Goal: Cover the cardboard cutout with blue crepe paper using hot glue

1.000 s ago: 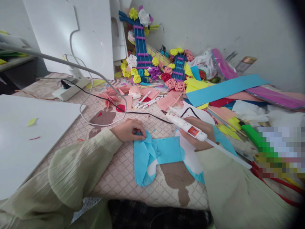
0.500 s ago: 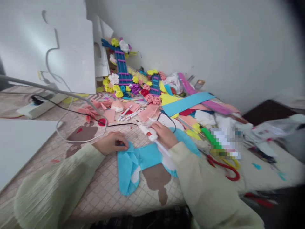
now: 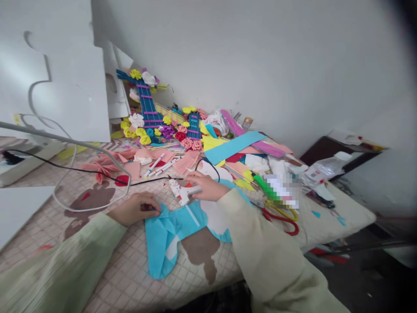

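My left hand (image 3: pixel 138 208) is closed, its thumb and fingers pinching the top edge of the blue crepe paper (image 3: pixel 156 243) at its upper left end. That paper covers part of a white cardboard cutout (image 3: pixel 215 215), which lies flat on the table. My right hand (image 3: pixel 208 186) is wrapped round the handle of a white glue gun (image 3: pixel 180 191). The gun lies just above the paper, nozzle pointing up and left, with a glue stick (image 3: pixel 189 213) reaching out of its back over the blue paper. A black cord runs from it.
Scissors with red handles (image 3: pixel 282 221) lie right of my sleeve. Markers (image 3: pixel 163 167), pink paper scraps (image 3: pixel 187 161) and a blue strip (image 3: pixel 233 147) crowd the back, before paper-flower decorations (image 3: pixel 150 108). A grey cable (image 3: pixel 97 150) arcs across the left. A plastic bottle (image 3: pixel 329 167) stands right.
My view has swung to the right, so things sit further left. My right hand has turned the glue gun, whose handle now points right and whose body stands clearer of the hand.
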`<act>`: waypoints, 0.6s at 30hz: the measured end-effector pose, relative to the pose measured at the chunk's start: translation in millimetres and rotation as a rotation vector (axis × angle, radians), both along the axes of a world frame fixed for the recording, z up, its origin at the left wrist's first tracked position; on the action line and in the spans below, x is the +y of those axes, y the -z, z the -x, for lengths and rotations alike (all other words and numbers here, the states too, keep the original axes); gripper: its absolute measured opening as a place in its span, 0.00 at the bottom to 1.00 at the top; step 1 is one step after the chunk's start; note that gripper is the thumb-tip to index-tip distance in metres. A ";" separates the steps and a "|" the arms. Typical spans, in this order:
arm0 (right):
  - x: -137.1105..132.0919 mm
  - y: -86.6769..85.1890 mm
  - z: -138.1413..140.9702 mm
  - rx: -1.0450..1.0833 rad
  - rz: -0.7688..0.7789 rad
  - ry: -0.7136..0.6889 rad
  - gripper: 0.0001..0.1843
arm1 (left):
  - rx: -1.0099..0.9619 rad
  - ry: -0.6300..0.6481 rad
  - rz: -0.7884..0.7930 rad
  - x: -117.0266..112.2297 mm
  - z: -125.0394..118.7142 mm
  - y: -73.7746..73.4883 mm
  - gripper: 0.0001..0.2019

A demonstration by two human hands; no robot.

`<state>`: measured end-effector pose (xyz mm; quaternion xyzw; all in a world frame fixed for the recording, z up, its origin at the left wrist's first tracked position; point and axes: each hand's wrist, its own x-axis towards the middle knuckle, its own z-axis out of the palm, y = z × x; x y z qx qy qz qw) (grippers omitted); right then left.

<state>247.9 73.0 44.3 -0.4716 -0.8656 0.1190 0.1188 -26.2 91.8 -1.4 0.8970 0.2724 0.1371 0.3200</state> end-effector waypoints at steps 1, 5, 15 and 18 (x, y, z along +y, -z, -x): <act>-6.3 -5.5 -10.5 0.035 -0.020 0.044 0.24 | 0.006 -0.009 -0.002 0.6 0.5 1.0 0.14; -25.3 -14.7 -72.7 0.142 -0.110 0.499 0.13 | 0.021 -0.012 0.001 1.8 1.2 2.5 0.13; -11.3 14.0 -135.7 -0.008 0.075 0.669 0.20 | 0.015 -0.006 0.010 2.4 1.7 2.8 0.13; -7.0 9.4 -135.0 0.003 0.064 0.707 0.20 | 0.000 0.005 0.018 2.4 1.5 2.6 0.13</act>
